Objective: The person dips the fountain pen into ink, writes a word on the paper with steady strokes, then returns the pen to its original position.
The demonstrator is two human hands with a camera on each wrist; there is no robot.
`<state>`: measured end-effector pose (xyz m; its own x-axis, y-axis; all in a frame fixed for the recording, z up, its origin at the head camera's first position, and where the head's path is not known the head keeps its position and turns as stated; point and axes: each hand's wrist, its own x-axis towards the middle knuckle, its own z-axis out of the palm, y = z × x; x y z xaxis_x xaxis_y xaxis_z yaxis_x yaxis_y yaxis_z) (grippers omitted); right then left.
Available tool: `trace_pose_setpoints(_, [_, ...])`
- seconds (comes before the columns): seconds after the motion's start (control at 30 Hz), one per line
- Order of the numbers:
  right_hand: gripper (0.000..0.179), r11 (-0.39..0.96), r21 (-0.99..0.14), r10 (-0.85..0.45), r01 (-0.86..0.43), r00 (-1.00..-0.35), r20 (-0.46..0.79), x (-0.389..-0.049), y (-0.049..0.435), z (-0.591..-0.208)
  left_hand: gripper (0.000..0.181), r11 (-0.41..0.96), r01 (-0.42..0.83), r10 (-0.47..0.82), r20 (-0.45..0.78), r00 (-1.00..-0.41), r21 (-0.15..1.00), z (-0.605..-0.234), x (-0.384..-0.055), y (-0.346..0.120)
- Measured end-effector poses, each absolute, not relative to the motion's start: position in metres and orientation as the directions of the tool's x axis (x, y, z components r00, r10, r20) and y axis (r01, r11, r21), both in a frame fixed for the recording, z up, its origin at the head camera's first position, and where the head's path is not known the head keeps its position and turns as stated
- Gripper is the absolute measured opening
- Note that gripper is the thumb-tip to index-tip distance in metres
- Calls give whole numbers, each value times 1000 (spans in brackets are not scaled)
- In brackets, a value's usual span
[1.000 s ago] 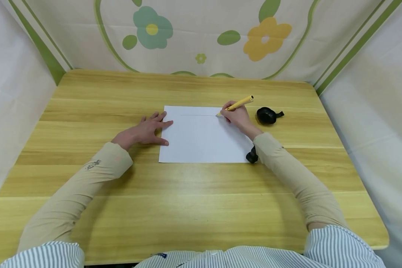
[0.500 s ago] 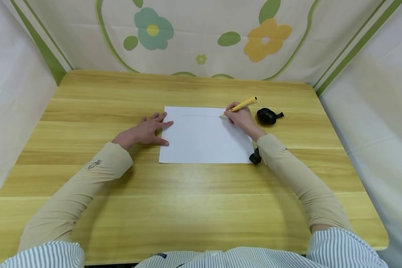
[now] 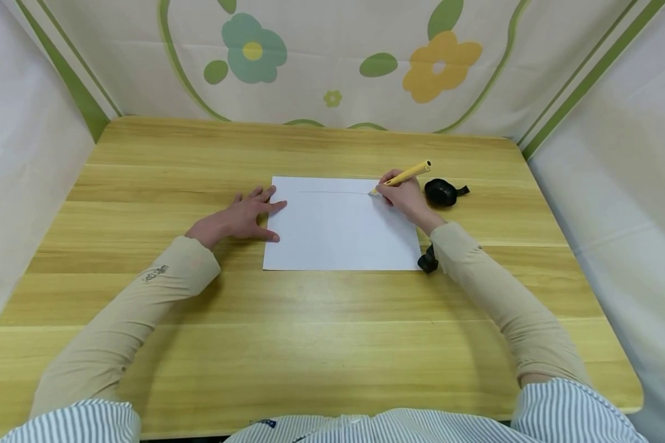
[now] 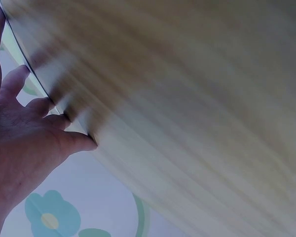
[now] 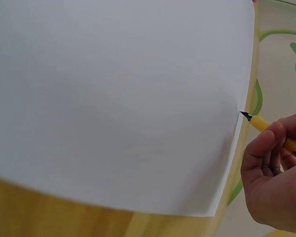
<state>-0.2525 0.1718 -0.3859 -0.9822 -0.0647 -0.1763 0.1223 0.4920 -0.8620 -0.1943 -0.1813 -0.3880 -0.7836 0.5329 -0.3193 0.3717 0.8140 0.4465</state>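
A white sheet of paper (image 3: 332, 237) lies on the wooden table. My left hand (image 3: 238, 216) rests at its left edge, fingers spread, with thumb and index finger on the paper. In the left wrist view the left hand (image 4: 27, 133) shows spread fingers and nothing held. My right hand (image 3: 407, 200) pinches a yellow fountain pen (image 3: 410, 175), tilted up to the right, its tip at the paper's upper right. A thin dark line (image 3: 332, 192) runs across the upper sheet to the tip. The right wrist view shows the fountain pen's dark nib (image 5: 245, 116) against the paper (image 5: 118, 98).
A black rounded object with a short tab (image 3: 441, 192) lies right of the right hand. A small black device (image 3: 428, 261) sits by the right sleeve, partly hidden. The wooden table (image 3: 321, 351) ends at a flower-patterned cloth (image 3: 310, 67) behind.
My right hand has slid slightly right with the fountain pen, and the line has grown longer to the right. The small black device shifted along with the right arm. The left hand stayed still.
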Motion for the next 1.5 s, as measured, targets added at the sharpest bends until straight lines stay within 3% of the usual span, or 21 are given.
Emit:
trace_pose_setpoints(0.47, [15, 536, -833, -51, 135, -980, -192, -249, 184, -384, 83, 812, 373, 537, -325, -778, 448, -387, -195, -180])
trace_pose_setpoints(1.2, [5, 498, -856, -9, 139, -986, -166, -249, 203, -386, 82, 814, 370, 532, -316, -786, 448, -388, -196, -181])
trace_pose_setpoints(1.5, [13, 525, -838, 3, 148, -985, -172, -250, 210, -386, 82, 813, 370, 533, -319, -784, 449, -389, -198, -182])
